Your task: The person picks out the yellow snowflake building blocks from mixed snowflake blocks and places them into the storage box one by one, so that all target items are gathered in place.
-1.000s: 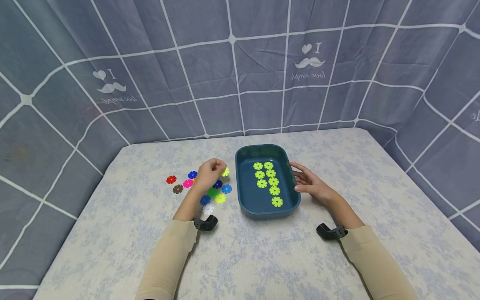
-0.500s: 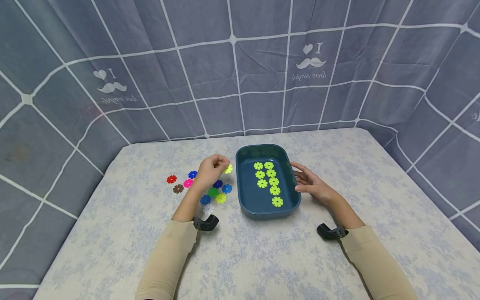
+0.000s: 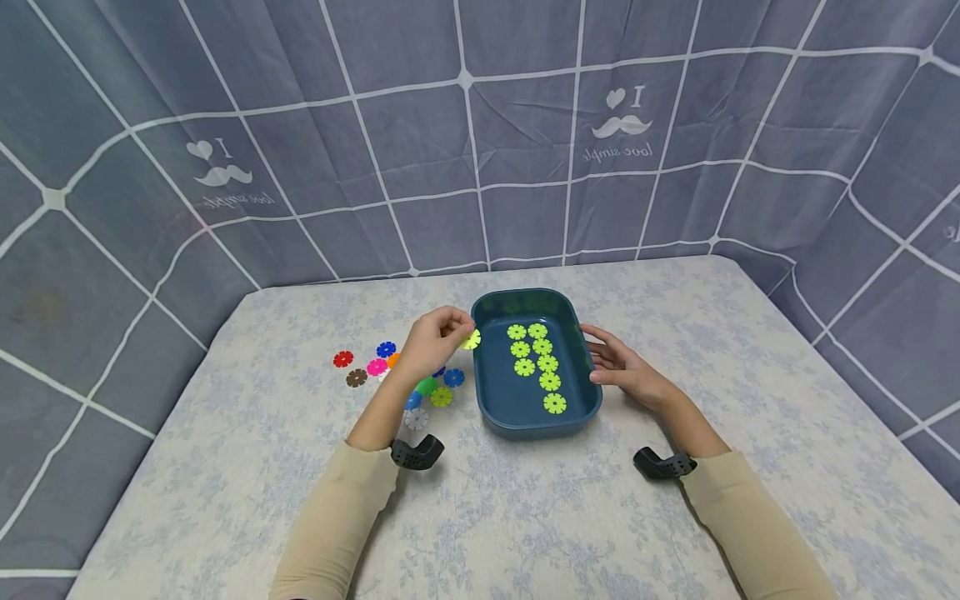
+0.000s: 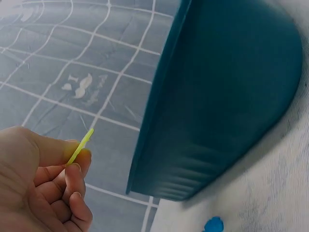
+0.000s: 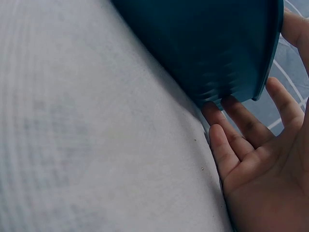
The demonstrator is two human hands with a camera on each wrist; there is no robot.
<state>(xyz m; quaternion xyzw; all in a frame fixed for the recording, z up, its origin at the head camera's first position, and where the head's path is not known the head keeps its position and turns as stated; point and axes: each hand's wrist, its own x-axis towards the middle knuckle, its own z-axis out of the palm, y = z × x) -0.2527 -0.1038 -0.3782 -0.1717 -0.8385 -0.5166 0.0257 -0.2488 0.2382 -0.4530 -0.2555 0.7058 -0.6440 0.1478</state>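
Observation:
Between thumb and index finger my left hand [image 3: 431,346] pinches a yellow-green snowflake disc [image 3: 471,340] at the left rim of a dark teal bin [image 3: 501,408]. The left wrist view shows that disc [image 4: 81,146] edge-on, above table level and beside the bin's outer wall [image 4: 222,96]. Several matching yellow-green discs [image 3: 547,363] lie flat on the bin's floor in two uneven columns. At the bin's right side is my right hand [image 3: 628,375], fingers spread; in the right wrist view the fingertips [image 5: 231,104] touch the outer wall and the thumb is up at the rim.
Left of the bin lie loose snowflake discs in mixed colours, among them a red disc [image 3: 342,358], a brown disc [image 3: 356,377], a light blue disc [image 3: 453,377] and a white disc [image 3: 416,418]. A grey grid-patterned curtain [image 3: 517,142] hangs behind the cloth-covered table [image 3: 525,517].
My left hand has moved right with the yellow-green disc, from over the loose discs to the bin's left rim. My right hand and the bin have stayed put.

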